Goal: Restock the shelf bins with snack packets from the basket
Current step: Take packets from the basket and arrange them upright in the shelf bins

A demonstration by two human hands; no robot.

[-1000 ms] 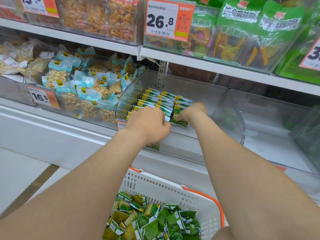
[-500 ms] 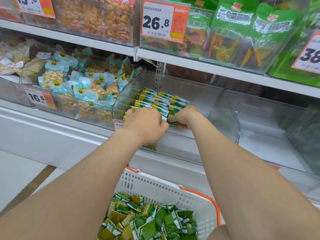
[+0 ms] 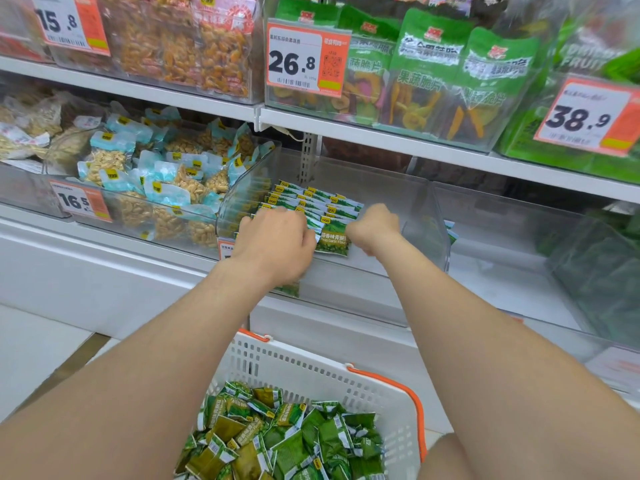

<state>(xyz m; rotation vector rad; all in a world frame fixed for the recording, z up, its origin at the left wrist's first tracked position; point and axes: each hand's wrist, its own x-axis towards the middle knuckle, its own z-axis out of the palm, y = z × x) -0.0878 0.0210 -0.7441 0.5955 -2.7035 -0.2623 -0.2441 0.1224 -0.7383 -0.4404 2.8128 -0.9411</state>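
A clear shelf bin (image 3: 426, 216) holds neat rows of green pea packets (image 3: 311, 199). My left hand (image 3: 277, 244) reaches over the bin's front edge, its fingers curled down over the front-left packets. My right hand (image 3: 374, 228) is curled at the right edge of the front green pea packet (image 3: 334, 240), which shows between the two hands. How the fingertips lie is hidden. Below me, a white basket (image 3: 311, 372) with orange handles holds several loose green packets (image 3: 287, 441).
The bin to the left (image 3: 156, 216) is full of pale blue nut packets, with a 16.5 price tag. To the right stands a clear bin (image 3: 519, 237). The upper shelf (image 3: 381, 136) carries green fruit-chip bags and price tags 26.8 and 38.9.
Both hands stay at the front of the bin. My right hand has shifted a little to the right and curled, so the front packet's face now shows between the hands.
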